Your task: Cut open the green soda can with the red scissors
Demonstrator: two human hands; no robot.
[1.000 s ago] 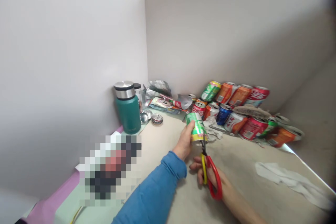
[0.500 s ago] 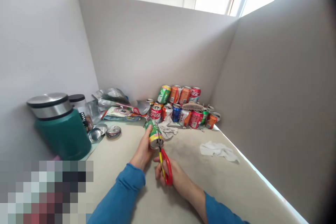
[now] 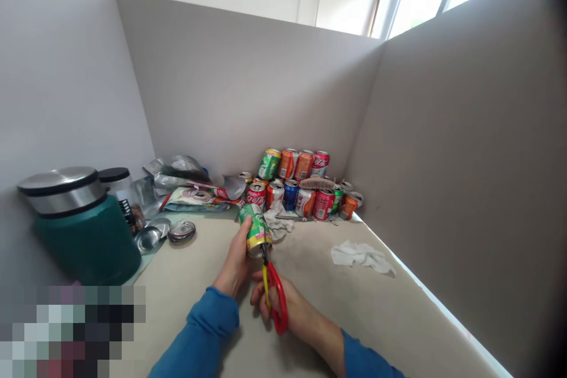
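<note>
A green and yellow drink can [image 3: 253, 225] is tilted in my left hand [image 3: 237, 255], its near end facing me. My left fingers wrap around its left side and are partly hidden behind it. My right hand [image 3: 283, 301] grips scissors [image 3: 278, 295] with red and yellow handles. Their dark blades point away from me and lie at the can's near rim, along its side; part of one blade seems to be inside the can. Just behind the can lies a crumpled whitish cloth [image 3: 280, 227].
Several drink cans [image 3: 305, 203] are stacked against the back panel. At left stand a teal jar [image 3: 88, 242] with a steel lid and a dark-lidded container [image 3: 119, 189]. Near them are cut can ends [image 3: 181, 231] and cut metal sheets [image 3: 177, 171]. A white tissue [image 3: 363, 257] lies right.
The view has shifted, so most things sit a little further left and lower. My right-hand fingers and the scissors handles stay closed together at the can, which remains in my left hand.
</note>
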